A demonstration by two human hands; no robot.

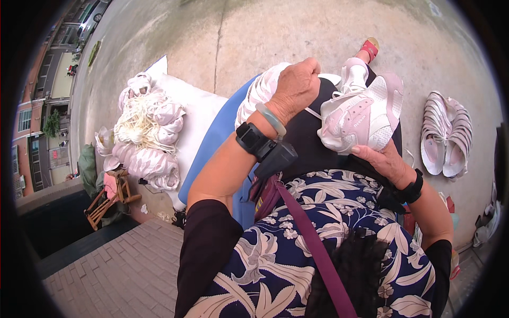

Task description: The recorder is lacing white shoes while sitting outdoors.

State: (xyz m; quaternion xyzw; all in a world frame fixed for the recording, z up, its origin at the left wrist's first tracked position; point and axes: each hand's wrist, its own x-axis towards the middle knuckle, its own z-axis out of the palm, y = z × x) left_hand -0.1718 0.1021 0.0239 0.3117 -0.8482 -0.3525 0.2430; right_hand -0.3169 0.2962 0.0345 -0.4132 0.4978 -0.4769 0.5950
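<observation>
My right hand [386, 161] grips a pale pink and white sneaker upper [352, 119] over my right thigh, thumb on its near side. My left hand [297, 87] is closed in a fist to the left of it. A white shoelace [313, 113] runs taut from the upper toward that fist; the pinching fingertips are hidden. Behind my left forearm, a bundle of nested pink-white uppers [261, 95] rests by my left leg. Another pale upper [353, 77] shows just beyond the held one.
On the left, a white sheet [199, 108] bears heaped uppers [154, 161] and a tangle of cream laces [140, 122]. Two rows of nested uppers [446, 135] lie on the concrete at right. A small wooden stool [124, 191] stands at lower left. My red-sandalled foot [370, 49] extends ahead.
</observation>
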